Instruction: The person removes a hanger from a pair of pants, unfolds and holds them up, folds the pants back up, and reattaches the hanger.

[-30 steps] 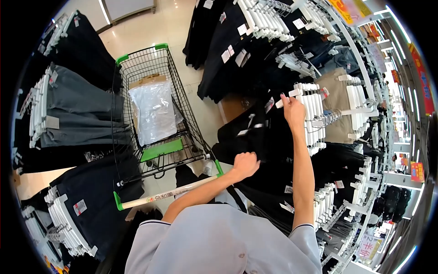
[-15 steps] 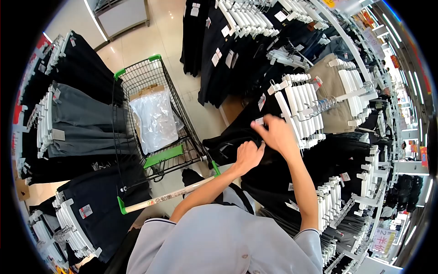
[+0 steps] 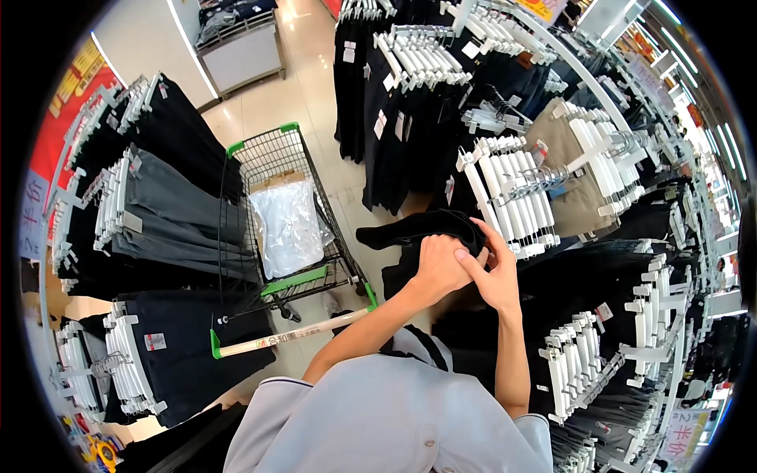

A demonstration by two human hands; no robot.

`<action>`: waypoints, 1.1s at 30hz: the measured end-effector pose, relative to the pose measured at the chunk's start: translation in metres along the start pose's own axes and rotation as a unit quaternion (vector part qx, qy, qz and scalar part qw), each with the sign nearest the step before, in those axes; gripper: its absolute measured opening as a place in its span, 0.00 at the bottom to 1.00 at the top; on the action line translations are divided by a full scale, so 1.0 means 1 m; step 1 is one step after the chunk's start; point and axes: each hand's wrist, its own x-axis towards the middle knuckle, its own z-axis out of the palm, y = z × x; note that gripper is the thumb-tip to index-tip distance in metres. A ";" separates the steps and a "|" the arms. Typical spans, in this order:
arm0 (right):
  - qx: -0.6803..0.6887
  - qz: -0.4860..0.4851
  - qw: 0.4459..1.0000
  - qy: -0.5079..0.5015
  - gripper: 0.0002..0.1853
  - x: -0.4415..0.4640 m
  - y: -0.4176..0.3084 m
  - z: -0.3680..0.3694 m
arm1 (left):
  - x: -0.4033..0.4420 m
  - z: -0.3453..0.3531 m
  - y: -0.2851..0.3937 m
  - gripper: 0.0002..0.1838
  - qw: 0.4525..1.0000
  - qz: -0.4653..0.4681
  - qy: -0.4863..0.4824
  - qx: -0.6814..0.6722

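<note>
The left hand (image 3: 444, 264) and right hand (image 3: 495, 272) overlap, fingers curled around soft, matte black trousers (image 3: 418, 229), bunched between them. Just beside them hang smooth white plastic hangers (image 3: 512, 193); leftward, a wire-mesh cart (image 3: 276, 158) holds a glossy, crinkled plastic bag (image 3: 288, 229).

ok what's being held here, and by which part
A black garment, by bunched fabric at the left hand and right hand; waist or leg, I can't tell.

Fingertips of the left hand (image 3: 441, 265) hidden, print on white tag (image 3: 155, 341) too small.
</note>
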 end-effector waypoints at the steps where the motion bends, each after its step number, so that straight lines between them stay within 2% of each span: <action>1: 0.009 -0.003 1.000 -0.007 0.32 -0.001 -0.001 -0.001 | 0.001 -0.006 0.005 0.18 1.000 0.004 -0.005 0.012; 4: 0.058 -0.024 0.998 0.003 0.30 -0.003 -0.008 0.001 | 0.007 -0.017 0.017 0.17 0.993 0.033 -0.016 0.112; 7: 0.054 -0.113 0.992 -0.013 0.26 0.001 -0.011 -0.002 | 0.011 -0.030 0.035 0.16 0.982 0.083 -0.014 0.170; 10: 0.043 -0.133 0.990 -0.028 0.22 0.003 -0.024 -0.011 | 0.013 -0.039 0.045 0.15 0.971 0.118 -0.021 0.209; 11: 0.043 -0.121 0.991 -0.039 0.21 0.002 -0.030 -0.015 | 0.015 -0.043 0.048 0.15 0.970 0.109 -0.053 0.211; 12: 0.082 -0.114 0.990 -0.016 0.14 0.002 -0.037 -0.011 | 0.016 -0.046 0.049 0.15 0.968 0.100 -0.087 0.212; 14: 0.094 -0.102 0.990 0.016 0.09 0.007 -0.028 -0.008 | 0.017 -0.047 0.050 0.14 0.972 0.096 -0.087 0.197; 16: 0.085 -0.125 0.988 0.041 0.10 0.015 -0.022 -0.008 | 0.021 -0.055 0.056 0.14 0.969 0.125 -0.095 0.193; 17: 0.083 -0.128 0.987 0.047 0.11 0.017 -0.024 -0.009 | 0.022 -0.060 0.055 0.14 0.961 0.095 -0.155 0.208; 18: 0.081 -0.130 0.987 0.052 0.11 0.020 -0.028 -0.009 | 0.024 -0.067 0.054 0.14 0.960 0.102 -0.158 0.210; 20: 0.112 -0.104 0.988 0.033 0.11 0.022 -0.045 -0.016 | 0.028 -0.083 0.052 0.18 0.979 0.134 -0.140 0.066; 22: 0.058 -0.144 0.987 0.037 0.11 0.028 -0.061 -0.023 | 0.027 -0.102 0.045 0.20 0.978 0.141 -0.146 0.046; 24: -0.019 -0.158 0.987 0.020 0.11 0.030 -0.080 -0.028 | 0.024 -0.114 0.029 0.17 0.990 0.116 -0.066 0.037; 26: -0.025 -0.169 0.985 0.013 0.12 0.037 -0.096 -0.024 | 0.018 -0.121 0.010 0.15 0.987 0.149 -0.031 0.051; 28: -0.059 -0.165 0.984 0.015 0.13 0.045 -0.104 -0.024 | 0.024 -0.136 0.003 0.17 0.943 0.324 0.005 0.075; 29: -0.093 -0.161 0.983 0.007 0.13 0.049 -0.110 -0.023 | 0.025 -0.144 0.002 0.17 0.942 0.328 0.005 0.074; 31: -0.061 -0.196 0.979 0.014 0.14 0.055 -0.127 -0.023 | 0.024 -0.164 0.006 0.21 0.927 0.350 0.121 0.061; 32: -0.036 -0.202 0.979 0.018 0.14 0.057 -0.135 -0.023 | 0.026 -0.178 -0.005 0.27 0.930 0.332 0.144 0.062; 33: -0.031 -0.223 0.974 0.018 0.14 0.062 -0.142 -0.025 | 0.027 -0.196 -0.011 0.30 0.934 0.290 0.168 0.126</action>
